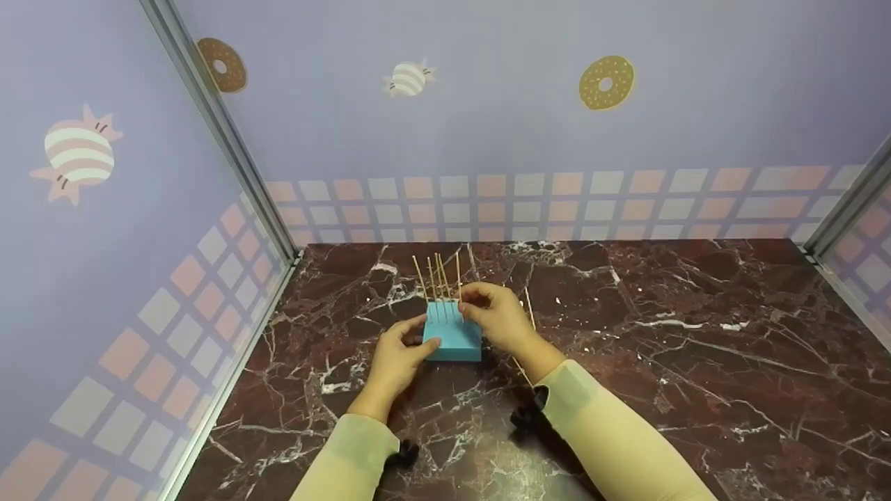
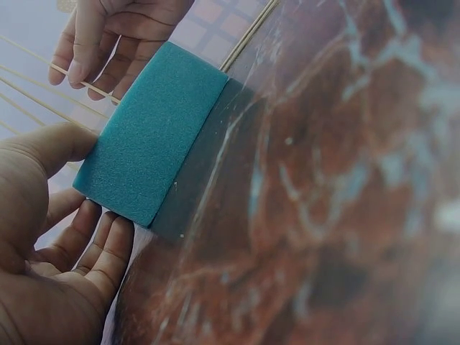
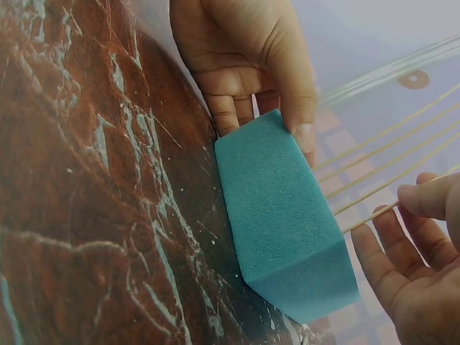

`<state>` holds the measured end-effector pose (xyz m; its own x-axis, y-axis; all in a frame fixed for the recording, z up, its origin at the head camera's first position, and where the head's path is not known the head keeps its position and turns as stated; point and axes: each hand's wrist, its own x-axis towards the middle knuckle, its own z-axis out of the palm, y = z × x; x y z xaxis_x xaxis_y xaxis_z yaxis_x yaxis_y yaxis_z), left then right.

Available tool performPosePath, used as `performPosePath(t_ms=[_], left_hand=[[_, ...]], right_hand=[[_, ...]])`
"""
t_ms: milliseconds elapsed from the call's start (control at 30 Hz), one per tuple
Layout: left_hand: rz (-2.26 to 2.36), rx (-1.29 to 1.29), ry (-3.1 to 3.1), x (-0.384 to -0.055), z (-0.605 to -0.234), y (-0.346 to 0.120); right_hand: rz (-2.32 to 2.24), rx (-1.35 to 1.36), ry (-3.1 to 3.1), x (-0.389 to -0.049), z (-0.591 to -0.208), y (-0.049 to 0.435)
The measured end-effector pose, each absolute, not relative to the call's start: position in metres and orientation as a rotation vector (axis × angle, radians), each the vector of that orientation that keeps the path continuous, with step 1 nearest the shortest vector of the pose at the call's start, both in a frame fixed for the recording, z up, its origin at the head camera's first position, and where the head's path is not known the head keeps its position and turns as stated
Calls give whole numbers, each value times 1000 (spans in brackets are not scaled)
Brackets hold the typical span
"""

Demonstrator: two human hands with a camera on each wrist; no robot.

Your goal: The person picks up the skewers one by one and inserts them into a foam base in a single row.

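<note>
Marbled worktop (image 1: 703, 390), toward far edge: blue block (image 1: 456, 336) is clamped in fingers of left hand (image 1: 397, 358), thin stick (image 1: 459, 278) pinched by right hand (image 1: 505, 319); insertion judged in hand, straight pressure required.

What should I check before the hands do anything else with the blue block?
1. Block flat on the table: ok.
2. Left hand gripping the block: ok, thumb on top.
3. Right hand pinching the held stick: ok.
4. How deep the held stick goes: cannot tell, its lower end is hidden.
5. Standing sticks all straight: not ok, the leftmost leans in the head view.
6. Loose sticks close by: ok, on the table near the right arm.
</note>
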<state>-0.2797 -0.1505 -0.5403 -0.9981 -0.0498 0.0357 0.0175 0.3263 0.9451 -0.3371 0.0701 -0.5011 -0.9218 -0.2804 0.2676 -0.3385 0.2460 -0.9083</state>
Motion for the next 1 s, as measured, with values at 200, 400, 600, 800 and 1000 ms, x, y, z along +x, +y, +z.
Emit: performPosePath(t_ms=[200, 400, 600, 800, 1000], left_hand=[[-1804, 34, -2501, -281, -541, -150], [-1802, 45, -2498, -280, -541, -150], [-1779, 37, -2514, -278, -539, -151], [-1758, 20, -2522, -277, -539, -152], [-1766, 21, -2531, -276, -540, -152]], right_hand=[[1807, 609, -2432, -338, -500, 72], [1827, 605, -2449, -339, -497, 77], [1854, 578, -2445, -344, -484, 94], [1778, 464, -2520, -356, -476, 120], [1716, 363, -2602, -365, -479, 145]])
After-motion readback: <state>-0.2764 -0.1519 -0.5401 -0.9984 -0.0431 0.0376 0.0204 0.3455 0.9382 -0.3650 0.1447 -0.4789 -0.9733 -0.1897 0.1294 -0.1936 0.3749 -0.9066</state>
